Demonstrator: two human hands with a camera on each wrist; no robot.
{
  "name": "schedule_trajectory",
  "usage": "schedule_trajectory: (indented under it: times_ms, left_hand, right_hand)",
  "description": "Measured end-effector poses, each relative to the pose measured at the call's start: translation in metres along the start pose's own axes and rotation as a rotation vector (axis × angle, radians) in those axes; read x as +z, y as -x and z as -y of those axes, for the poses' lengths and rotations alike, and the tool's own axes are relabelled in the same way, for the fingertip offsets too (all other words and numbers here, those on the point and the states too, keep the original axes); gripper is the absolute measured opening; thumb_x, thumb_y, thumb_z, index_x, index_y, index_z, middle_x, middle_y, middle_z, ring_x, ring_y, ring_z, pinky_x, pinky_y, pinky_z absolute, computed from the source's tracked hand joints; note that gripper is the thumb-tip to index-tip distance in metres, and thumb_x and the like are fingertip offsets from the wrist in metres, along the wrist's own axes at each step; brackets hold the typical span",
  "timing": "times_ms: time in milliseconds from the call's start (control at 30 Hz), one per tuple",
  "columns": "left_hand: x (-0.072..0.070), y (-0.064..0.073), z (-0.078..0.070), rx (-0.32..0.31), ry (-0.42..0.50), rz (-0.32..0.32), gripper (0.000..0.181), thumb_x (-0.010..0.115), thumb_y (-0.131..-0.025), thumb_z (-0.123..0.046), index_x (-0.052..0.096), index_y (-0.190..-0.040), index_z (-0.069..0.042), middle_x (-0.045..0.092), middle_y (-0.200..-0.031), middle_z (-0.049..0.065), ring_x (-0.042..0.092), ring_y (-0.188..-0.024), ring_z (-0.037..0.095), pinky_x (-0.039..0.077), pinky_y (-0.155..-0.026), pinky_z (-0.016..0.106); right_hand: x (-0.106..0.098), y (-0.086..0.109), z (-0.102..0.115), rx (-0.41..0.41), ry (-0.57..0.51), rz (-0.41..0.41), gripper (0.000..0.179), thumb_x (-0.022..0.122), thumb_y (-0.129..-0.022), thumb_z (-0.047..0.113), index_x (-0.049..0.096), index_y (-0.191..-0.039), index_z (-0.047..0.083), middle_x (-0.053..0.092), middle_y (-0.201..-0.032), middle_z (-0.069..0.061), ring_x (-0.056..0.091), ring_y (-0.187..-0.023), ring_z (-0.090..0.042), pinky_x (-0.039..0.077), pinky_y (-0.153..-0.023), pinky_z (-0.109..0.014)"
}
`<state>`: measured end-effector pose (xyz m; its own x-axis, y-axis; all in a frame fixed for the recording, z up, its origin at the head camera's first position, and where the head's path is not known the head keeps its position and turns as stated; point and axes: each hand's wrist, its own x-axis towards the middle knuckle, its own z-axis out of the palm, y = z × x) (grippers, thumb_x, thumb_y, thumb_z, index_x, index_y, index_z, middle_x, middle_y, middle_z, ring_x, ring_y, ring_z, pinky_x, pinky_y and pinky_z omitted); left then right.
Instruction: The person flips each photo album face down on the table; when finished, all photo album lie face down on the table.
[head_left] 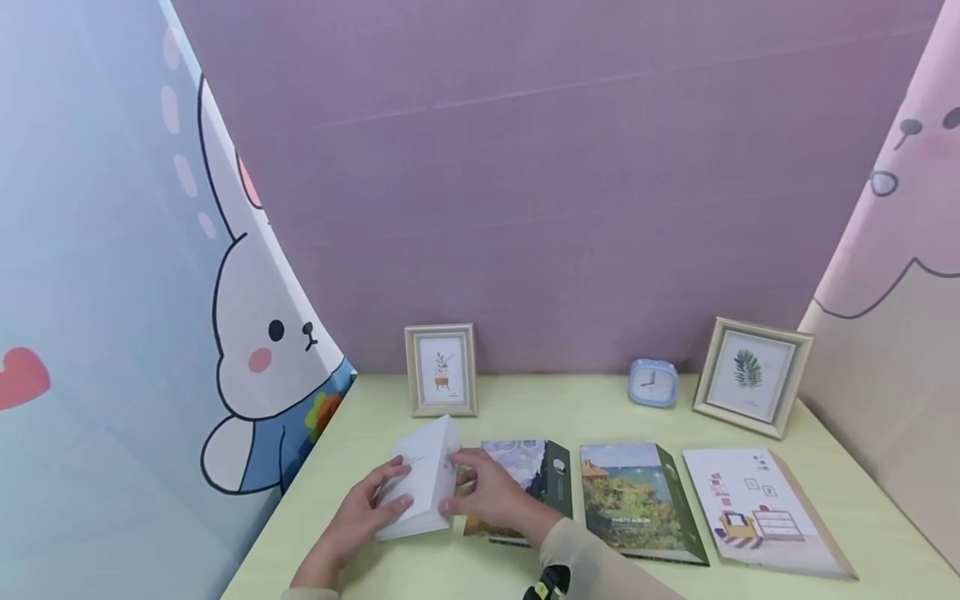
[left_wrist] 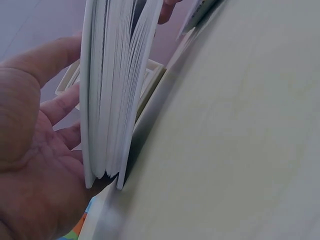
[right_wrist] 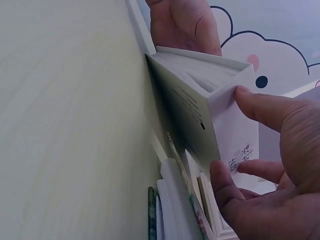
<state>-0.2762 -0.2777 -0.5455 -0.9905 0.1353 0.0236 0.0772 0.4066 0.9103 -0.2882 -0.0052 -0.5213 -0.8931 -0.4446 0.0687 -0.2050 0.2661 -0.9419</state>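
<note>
A thick white photo album [head_left: 426, 482] is tilted up over the left part of the table, held between both hands. My left hand [head_left: 360, 518] grips its left side, thumb and fingers spread on the white cover. In the left wrist view the page block [left_wrist: 111, 100] shows edge-on, its leaves slightly fanned. At the spine, my right hand [head_left: 491, 493] holds the album with thumb and fingertips. Small dark lettering [right_wrist: 242, 156] marks the spine in the right wrist view. Just right of the hands lies a dark-spined album [head_left: 559, 475], partly covered by the right forearm.
A landscape-covered photo album [head_left: 626, 500] and a white illustrated album [head_left: 765, 510] lie farther right on the pale yellow table [head_left: 540, 400]. Along the back stand a plant picture frame [head_left: 442, 408], a blue clock [head_left: 652, 383] and a leaf picture frame [head_left: 750, 375].
</note>
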Motion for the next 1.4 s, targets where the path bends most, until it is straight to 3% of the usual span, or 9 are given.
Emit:
schedule_trajectory:
  times_ms: [267, 600, 900, 1133, 1400]
  left_hand:
    - [-0.005, -0.003, 0.002, 0.014, -0.029, -0.017, 0.052, 0.081, -0.091, -0.045, 0.067, -0.138, -0.029, 0.038, -0.167, 0.004, 0.019, -0.158, 0.041, 0.017, -0.122, 0.068]
    - [-0.006, -0.007, 0.008, 0.001, -0.051, -0.004, 0.053, 0.082, -0.090, -0.046, 0.067, -0.138, -0.029, 0.038, -0.167, 0.004, 0.015, -0.158, 0.041, 0.013, -0.122, 0.068]
    - [-0.007, -0.010, 0.005, -0.016, -0.056, -0.003, 0.055, 0.084, -0.089, -0.043, 0.066, -0.139, -0.028, 0.039, -0.167, 0.004, 0.014, -0.159, 0.041, 0.012, -0.123, 0.068]
    - [-0.008, -0.010, 0.009, -0.011, -0.069, 0.000, 0.056, 0.084, -0.090, -0.038, 0.065, -0.141, -0.026, 0.039, -0.167, 0.004, 0.012, -0.159, 0.042, 0.009, -0.124, 0.067]
    - [-0.010, -0.009, 0.006, -0.008, -0.103, 0.018, 0.057, 0.086, -0.088, -0.040, 0.065, -0.140, -0.028, 0.038, -0.168, 0.002, 0.012, -0.158, 0.042, 0.009, -0.122, 0.069]
  right_hand:
    - [0.001, -0.004, 0.000, -0.020, 0.019, 0.033, 0.087, 0.093, -0.079, 0.019, 0.051, -0.155, 0.014, 0.048, -0.158, -0.010, 0.066, -0.112, -0.032, 0.062, -0.085, -0.037]
    - [0.001, -0.007, -0.003, -0.004, 0.097, 0.065, 0.088, 0.093, -0.080, 0.021, 0.050, -0.155, 0.007, 0.061, -0.146, -0.009, 0.067, -0.113, -0.028, 0.061, -0.088, -0.036]
    - [0.004, -0.011, -0.006, 0.012, 0.067, 0.065, 0.089, 0.092, -0.079, 0.010, 0.047, -0.154, -0.001, 0.069, -0.131, -0.013, 0.070, -0.107, -0.025, 0.061, -0.090, -0.036]
    - [0.008, -0.010, -0.003, 0.061, 0.074, 0.071, 0.089, 0.093, -0.078, 0.011, 0.049, -0.155, 0.003, 0.070, -0.123, -0.007, 0.068, -0.108, -0.025, 0.060, -0.093, -0.042]
    - [0.007, -0.008, -0.003, 0.054, 0.080, 0.057, 0.088, 0.094, -0.078, 0.015, 0.051, -0.154, 0.008, 0.068, -0.124, -0.006, 0.068, -0.108, -0.024, 0.061, -0.091, -0.040]
